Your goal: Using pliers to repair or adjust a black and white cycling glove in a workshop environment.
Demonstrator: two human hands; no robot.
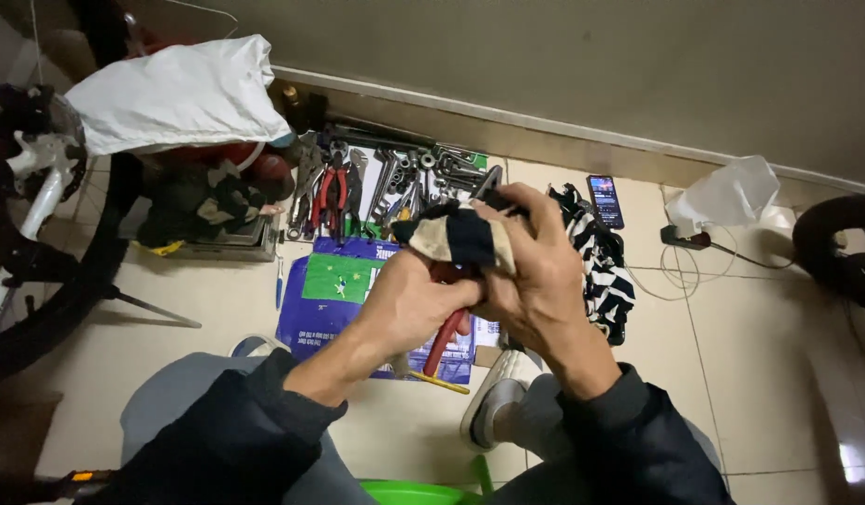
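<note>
Both your hands are up off the floor, mid-frame, locked around one tool: red-handled pliers [445,339] wrapped in a dark blue and beige rag [456,238]. Long axis runs steeply, handles pointing down and slightly toward your left knee, head end buried up in the rag, so you can't see the jaws. Your left hand [409,309] has fingers closed around the upper handle area, just under the rag. Your right hand [535,271] sits higher and further out, fingers curled tight over the rag and whatever's inside it; it's the nearer one to the working end. The hands are touching each other. Below them on the floor lies a blue and green printed sheet [339,281]; toward the wall edge of the floor, a spread of wrenches and pliers [386,178]. A striped cloth [601,271] and a phone [605,201] lie to the right, and a bicycle wheel [68,281] stands at the left edge.
</note>
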